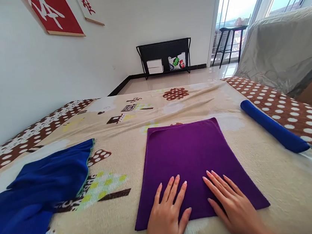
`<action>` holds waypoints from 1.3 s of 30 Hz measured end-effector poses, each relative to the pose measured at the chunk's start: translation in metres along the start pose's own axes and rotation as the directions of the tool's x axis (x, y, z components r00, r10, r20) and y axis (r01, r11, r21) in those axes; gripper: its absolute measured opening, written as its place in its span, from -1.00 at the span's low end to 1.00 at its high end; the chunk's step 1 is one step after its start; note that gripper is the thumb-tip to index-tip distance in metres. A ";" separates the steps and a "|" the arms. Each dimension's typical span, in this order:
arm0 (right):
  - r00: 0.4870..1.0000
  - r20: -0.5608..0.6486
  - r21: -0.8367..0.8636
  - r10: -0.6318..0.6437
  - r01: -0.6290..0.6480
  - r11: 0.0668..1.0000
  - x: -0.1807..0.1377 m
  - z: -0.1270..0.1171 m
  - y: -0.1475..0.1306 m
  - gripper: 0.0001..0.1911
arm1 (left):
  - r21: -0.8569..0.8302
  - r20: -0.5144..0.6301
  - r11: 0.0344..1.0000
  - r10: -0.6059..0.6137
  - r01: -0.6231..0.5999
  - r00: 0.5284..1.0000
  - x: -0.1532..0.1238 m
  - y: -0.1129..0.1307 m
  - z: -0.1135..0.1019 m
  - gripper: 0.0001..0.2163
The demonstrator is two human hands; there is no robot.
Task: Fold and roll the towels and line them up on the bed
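Observation:
A purple cloth (187,154), folded into a rectangle, lies flat in front of me on a patterned blanket. My left hand (167,213) rests palm down on its near left part, fingers spread. On the near right part lies my right hand (230,202), also flat with the fingers stretched out. Neither hand grips the cloth. To the left, a blue cloth (53,177) is spread out loosely in wrinkles. A blue rolled cloth (272,126) lies slantwise at the right.
The beige blanket (125,143) has brown dotted borders and covers the whole surface. Beyond it stand a black rack (164,50) holding a white box (155,66), and a dark stool (230,29) by the window. A covered bulky object (285,42) is at the right.

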State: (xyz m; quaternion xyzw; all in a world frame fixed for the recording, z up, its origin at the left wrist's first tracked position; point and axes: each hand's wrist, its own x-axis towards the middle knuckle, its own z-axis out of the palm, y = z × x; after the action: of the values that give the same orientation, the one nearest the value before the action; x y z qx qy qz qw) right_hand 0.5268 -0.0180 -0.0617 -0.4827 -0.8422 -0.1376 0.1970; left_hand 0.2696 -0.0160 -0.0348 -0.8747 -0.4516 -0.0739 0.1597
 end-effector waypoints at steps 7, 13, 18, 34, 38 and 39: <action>0.991 0.124 0.158 -0.038 0.018 0.987 -0.061 -0.018 0.068 -0.29 | -0.111 0.043 0.991 0.085 -0.080 0.995 -0.059 -0.059 -0.011 -0.42; 0.996 0.090 0.208 0.000 -0.019 0.978 -0.105 -0.023 0.108 -0.46 | -0.305 -0.078 0.951 0.015 -0.039 0.997 -0.099 -0.086 -0.009 -0.50; 1.000 -0.023 0.246 0.009 -0.003 0.969 -0.104 -0.023 0.116 -0.60 | -0.446 -0.179 0.895 -0.067 -0.021 0.982 -0.103 -0.091 -0.004 -0.59; 0.990 -0.122 0.243 0.073 -0.042 0.969 -0.105 -0.034 0.115 -0.76 | -0.483 -0.173 0.869 -0.209 0.102 0.962 -0.111 -0.088 -0.015 -0.82; 0.987 -0.116 0.294 0.114 -0.076 0.953 -0.107 -0.042 0.108 -0.79 | -0.472 -0.138 0.877 -0.170 0.087 0.976 -0.117 -0.088 -0.018 -0.83; 0.986 -0.105 0.309 0.130 -0.092 0.947 -0.109 -0.043 0.106 -0.80 | -0.458 -0.119 0.884 -0.159 0.087 0.980 -0.118 -0.087 -0.018 -0.83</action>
State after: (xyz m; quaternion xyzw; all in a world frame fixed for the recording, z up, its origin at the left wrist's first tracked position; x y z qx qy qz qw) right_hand 0.6774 -0.0660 -0.0701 -0.4841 -0.8107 -0.0253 0.3282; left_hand 0.1300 -0.0657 -0.0312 -0.8490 -0.4632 -0.2537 -0.0182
